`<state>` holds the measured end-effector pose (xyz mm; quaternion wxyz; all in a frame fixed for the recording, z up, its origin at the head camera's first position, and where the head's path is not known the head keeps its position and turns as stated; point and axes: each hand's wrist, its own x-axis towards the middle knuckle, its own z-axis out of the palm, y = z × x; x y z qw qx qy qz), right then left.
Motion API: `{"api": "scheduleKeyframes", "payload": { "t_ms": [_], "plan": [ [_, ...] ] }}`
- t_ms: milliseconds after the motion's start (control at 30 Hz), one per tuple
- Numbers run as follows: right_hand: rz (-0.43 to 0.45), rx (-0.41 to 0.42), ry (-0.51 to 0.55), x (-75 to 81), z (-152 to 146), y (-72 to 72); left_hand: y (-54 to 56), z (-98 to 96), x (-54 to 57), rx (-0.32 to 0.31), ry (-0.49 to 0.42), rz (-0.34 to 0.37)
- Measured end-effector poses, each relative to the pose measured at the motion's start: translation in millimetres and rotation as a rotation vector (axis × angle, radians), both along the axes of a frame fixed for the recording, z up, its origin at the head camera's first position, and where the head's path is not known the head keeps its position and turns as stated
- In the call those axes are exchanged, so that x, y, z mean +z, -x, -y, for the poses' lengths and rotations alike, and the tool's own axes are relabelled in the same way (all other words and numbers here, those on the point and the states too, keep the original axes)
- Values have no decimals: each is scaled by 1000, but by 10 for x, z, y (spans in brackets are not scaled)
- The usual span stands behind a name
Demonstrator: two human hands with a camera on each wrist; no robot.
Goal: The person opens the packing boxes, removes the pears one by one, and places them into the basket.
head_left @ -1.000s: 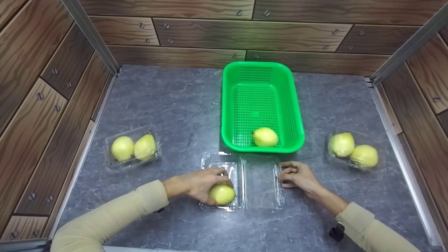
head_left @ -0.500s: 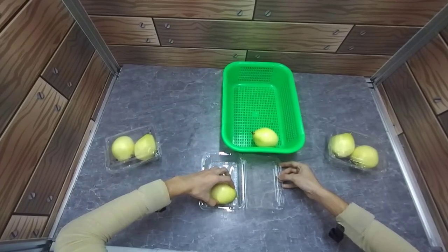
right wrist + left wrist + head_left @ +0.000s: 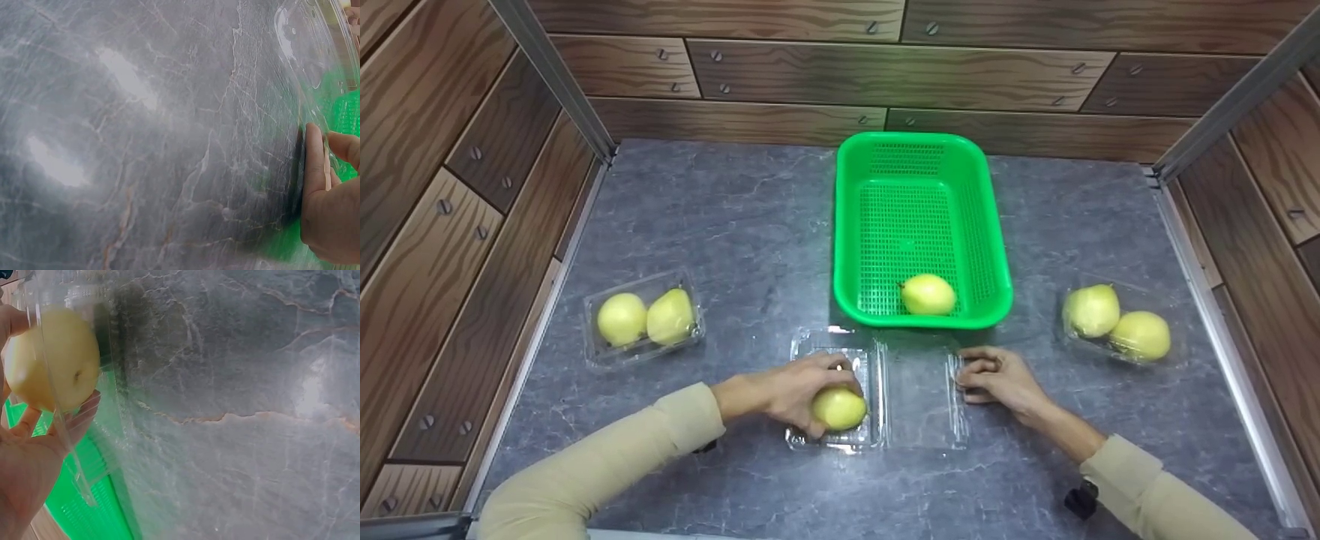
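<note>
A clear plastic clamshell container (image 3: 919, 397) lies opened flat in front of the green basket, tray half on the left and lid half on the right. Over the tray half, my left hand (image 3: 791, 394) grips a yellow-green pear (image 3: 840, 411) from above, thumb on the near side and fingers on the far side. In the left wrist view the pear (image 3: 62, 360) shows behind the clear tray wall, fingertips around it. At the lid's right edge, my right hand (image 3: 997, 379) pinches the plastic rim. The right wrist view shows thumb and fingers (image 3: 315, 160) on either side of that rim.
The green basket (image 3: 922, 321) stands behind the clamshell, holding one pear (image 3: 928, 294). At the left is a closed clear container (image 3: 697, 330) with two pears; another container (image 3: 1179, 354) with two pears sits at the right. Wood-patterned walls surround the grey marbled table (image 3: 720, 210).
The left hand and its pear have shifted slightly right, then a little toward the basket, over the tray half. The right hand has stayed at the lid's edge.
</note>
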<state>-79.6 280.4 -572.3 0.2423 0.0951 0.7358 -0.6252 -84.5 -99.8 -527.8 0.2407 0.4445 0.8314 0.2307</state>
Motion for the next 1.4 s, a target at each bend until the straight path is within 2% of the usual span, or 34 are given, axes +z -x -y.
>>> {"api": "scheduleKeyframes", "payload": {
  "t_ms": [133, 433, 767, 1000, 1200, 1400],
  "plan": [
    [0, 5, -10, 6, -2, 1, 29, -11, 58, 20, -14, 12],
    [6, -2, -9, 9, 1, 2, 171, -55, 264, -3, -66, -43],
    [14, -5, -1, 28, -2, 6, 387, -189, 538, -24, -65, -103],
    [17, -2, -1, 29, -4, 4, 566, -326, 736, -12, -59, -151],
    [13, -9, -19, 34, 6, 1, 671, -423, 807, -38, -103, -192],
    [5, -3, -16, 16, 9, -3, 763, -493, 833, -30, -107, -214]
  ]
}}
